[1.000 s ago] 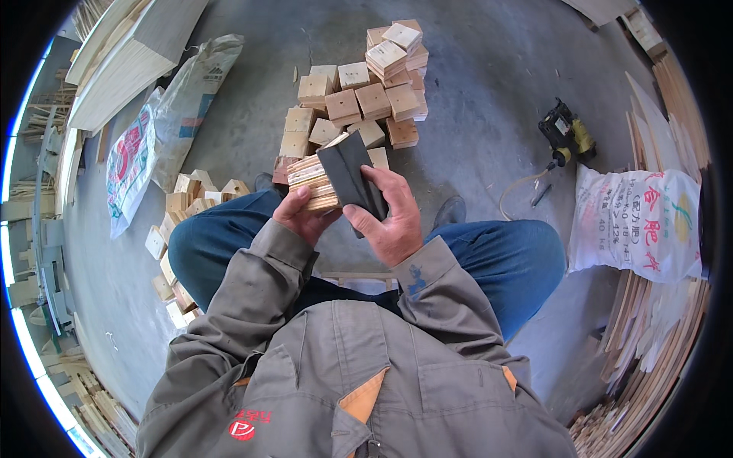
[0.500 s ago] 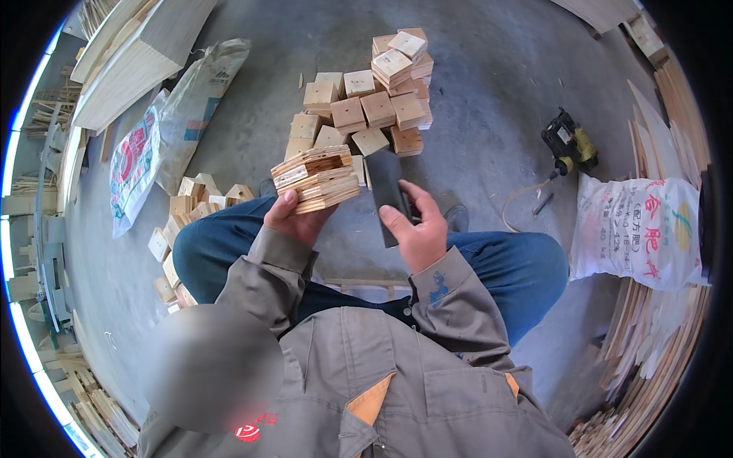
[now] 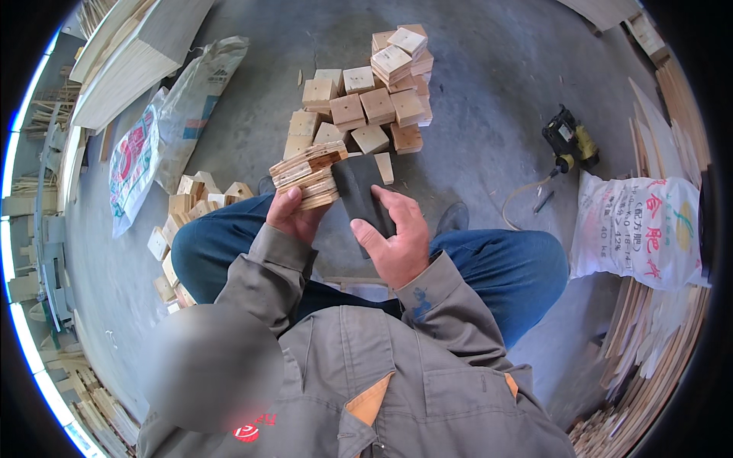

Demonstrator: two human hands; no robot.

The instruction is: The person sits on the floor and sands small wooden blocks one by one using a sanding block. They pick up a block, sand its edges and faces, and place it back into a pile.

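In the head view, my left hand [image 3: 296, 219] is part-closed around the near left side of a layered wooden piece [image 3: 307, 177], and my right hand [image 3: 403, 243] grips a dark flat block [image 3: 360, 200] between thumb and fingers. The block lies at the wood's right end, nearer my right hand, its long axis running away from me and leaning left at the far end. The block's wood-side face and my left fingers under the piece are hidden, so I cannot confirm firm contact.
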